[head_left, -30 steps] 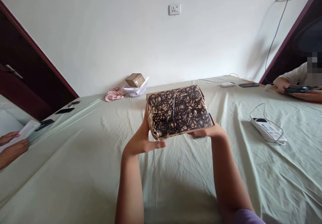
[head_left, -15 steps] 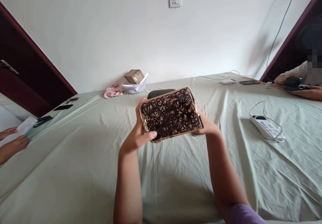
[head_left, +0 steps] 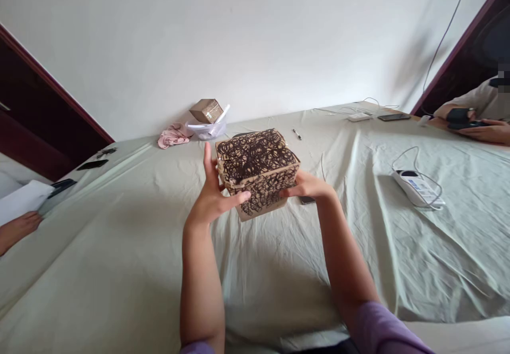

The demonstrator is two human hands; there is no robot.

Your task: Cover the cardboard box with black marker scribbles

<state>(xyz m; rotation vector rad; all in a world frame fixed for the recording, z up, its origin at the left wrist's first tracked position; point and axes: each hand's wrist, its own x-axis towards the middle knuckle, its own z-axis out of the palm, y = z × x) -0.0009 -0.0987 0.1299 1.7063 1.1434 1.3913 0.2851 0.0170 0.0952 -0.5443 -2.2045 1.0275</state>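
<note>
Between my two hands is a brown cardboard box (head_left: 257, 155), its top and near side covered in black looping scribbles. My left hand (head_left: 213, 197) grips the box's left side, thumb on the near face and one finger sticking up past the corner. On the opposite side my right hand (head_left: 305, 185) holds the box, its thumb pressed against the near face; its other fingers are mostly hidden. Just behind and under the right hand, part of a dark flat object (head_left: 306, 200) shows on the cloth. A pen (head_left: 297, 134) lies beyond the box.
A pale green cloth (head_left: 131, 248) covers the table. At the back are a pink cloth (head_left: 174, 135) and a plastic basket (head_left: 207, 130) bearing another cardboard box (head_left: 206, 111). A white power strip (head_left: 418, 189) with its cord lies right. Other people's hands (head_left: 486, 131) show at both sides.
The box has tilted, so its scribbled top and near side both show now. My right thumb has come onto the near face. The pen has come into sight; the view has dipped slightly.
</note>
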